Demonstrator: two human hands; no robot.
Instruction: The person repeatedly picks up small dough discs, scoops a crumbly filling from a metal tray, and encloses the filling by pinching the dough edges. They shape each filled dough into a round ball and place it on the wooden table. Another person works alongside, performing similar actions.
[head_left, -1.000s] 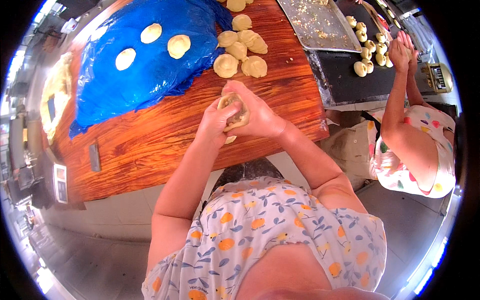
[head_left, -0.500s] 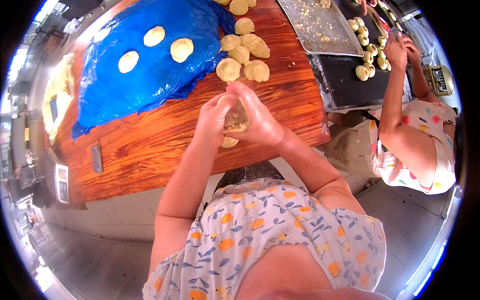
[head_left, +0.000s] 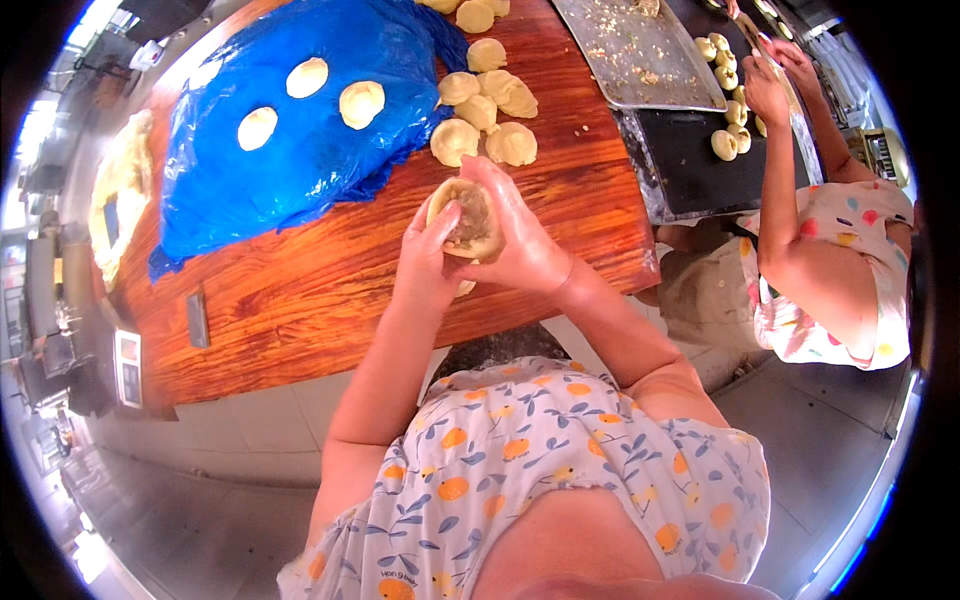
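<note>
- While both hands work above the wooden table (head_left: 575, 245), the dough cup (head_left: 483, 247) sits between them, touching both.
- Left hand (head_left: 427, 245): grasping the cup's left side, thumb reaching inside over the pale filling (head_left: 474, 209).
- Right hand (head_left: 520, 240): grasping too, curved round the right side; exact fingertip contact hidden.
- Key relation: cup lies rightward of left hand, leftward of right; neither hand nearer. Mouth faces up at the camera. Roughly round, no clear long axis.
- Flat dough rounds (head_left: 512, 144) lie just beyond the hands; three more on the blue plastic sheet (head_left: 300, 165), farther left.
</note>
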